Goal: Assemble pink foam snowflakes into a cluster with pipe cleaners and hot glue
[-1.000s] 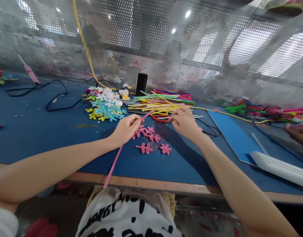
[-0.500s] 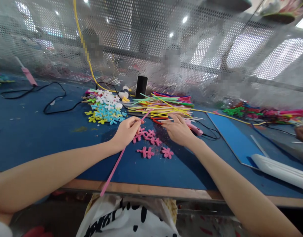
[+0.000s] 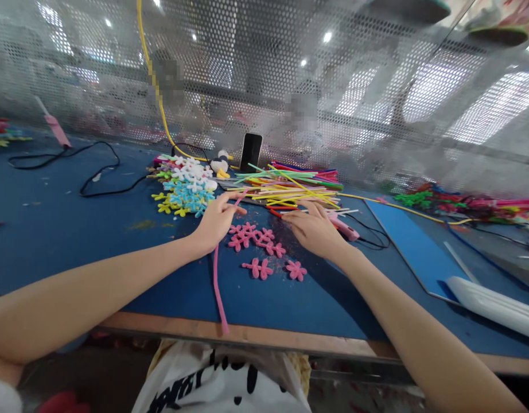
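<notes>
The left hand point(image 3: 214, 225) holds a pink pipe cleaner point(image 3: 217, 284) so loosely it could slip. Grip in the right hand point(image 3: 315, 232) is unclear.

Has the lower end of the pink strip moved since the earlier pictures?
Yes. The pink strip has its lower end further right now, closer to the single pink flower on the table.

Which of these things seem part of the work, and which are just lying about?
Likely part of the work:
pink strip, in the left hand
pink flowers
coloured strips, near the right hand

Likely just lying about:
phone
toy
blue board
</notes>
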